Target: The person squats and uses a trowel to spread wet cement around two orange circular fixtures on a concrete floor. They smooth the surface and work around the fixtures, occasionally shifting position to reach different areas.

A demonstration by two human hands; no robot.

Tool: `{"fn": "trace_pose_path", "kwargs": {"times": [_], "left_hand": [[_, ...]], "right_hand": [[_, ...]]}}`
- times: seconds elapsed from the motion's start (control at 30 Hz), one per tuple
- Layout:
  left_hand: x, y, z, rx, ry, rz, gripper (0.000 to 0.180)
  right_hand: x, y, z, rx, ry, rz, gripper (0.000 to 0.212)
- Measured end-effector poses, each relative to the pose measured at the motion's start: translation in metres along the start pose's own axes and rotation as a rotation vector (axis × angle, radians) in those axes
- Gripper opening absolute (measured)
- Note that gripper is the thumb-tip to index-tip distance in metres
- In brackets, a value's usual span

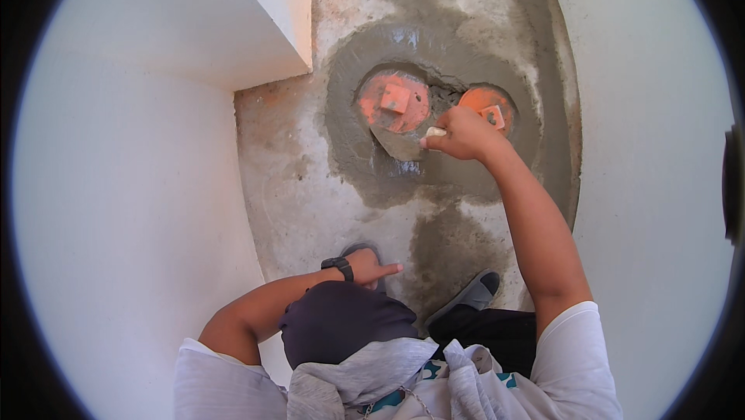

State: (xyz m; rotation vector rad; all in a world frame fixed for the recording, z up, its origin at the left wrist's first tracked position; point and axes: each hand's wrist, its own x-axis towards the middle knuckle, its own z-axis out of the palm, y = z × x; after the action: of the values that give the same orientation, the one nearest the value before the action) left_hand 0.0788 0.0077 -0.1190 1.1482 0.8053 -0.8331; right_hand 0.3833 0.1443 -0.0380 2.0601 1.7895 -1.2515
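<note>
My right hand (466, 134) is closed around the pale handle of a trowel (396, 145). The blade lies on wet grey mortar (349, 117), just below a round orange cover (394, 100) with a raised square block. A second orange cover (487, 102) sits to the right, partly hidden by my right hand. Between the two covers the mortar is rough and uneven. My left hand (366, 268), with a black watch at the wrist, is low near my left foot. Its index finger points right and it holds nothing; the other fingers are partly hidden.
White walls (132, 164) rise on the left and right, with a block-like wall corner (299, 67) jutting in at upper left. A mortar strip (560, 86) runs along the right wall. My sandalled right foot (472, 294) stands on the stained concrete floor (291, 210).
</note>
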Motion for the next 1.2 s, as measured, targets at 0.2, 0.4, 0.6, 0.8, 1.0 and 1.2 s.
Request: {"fn": "trace_pose_path", "kwargs": {"times": [0.2,0.4,0.6,0.8,1.0,1.2], "left_hand": [[-0.001,0.001,-0.001,-0.004,0.004,0.011,0.084],[0.002,-0.001,0.000,-0.011,0.000,0.000,0.085],[0.005,-0.003,0.001,-0.012,-0.004,-0.008,0.084],[0.004,-0.002,0.001,-0.009,0.000,-0.011,0.084],[0.003,0.001,0.000,-0.017,0.002,-0.005,0.084],[0.000,0.002,0.000,-0.036,0.005,-0.031,0.083]], "right_hand": [[0.001,0.011,0.009,0.028,0.019,-0.059,0.043],[-0.002,0.014,0.007,0.042,-0.008,-0.061,0.042],[-0.011,0.012,-0.001,-0.021,-0.020,-0.037,0.040],[-0.030,0.008,-0.018,-0.092,0.007,-0.004,0.037],[-0.018,0.000,-0.021,-0.052,0.037,0.001,0.037],[0.005,0.016,-0.011,-0.056,0.023,-0.063,0.039]]}}
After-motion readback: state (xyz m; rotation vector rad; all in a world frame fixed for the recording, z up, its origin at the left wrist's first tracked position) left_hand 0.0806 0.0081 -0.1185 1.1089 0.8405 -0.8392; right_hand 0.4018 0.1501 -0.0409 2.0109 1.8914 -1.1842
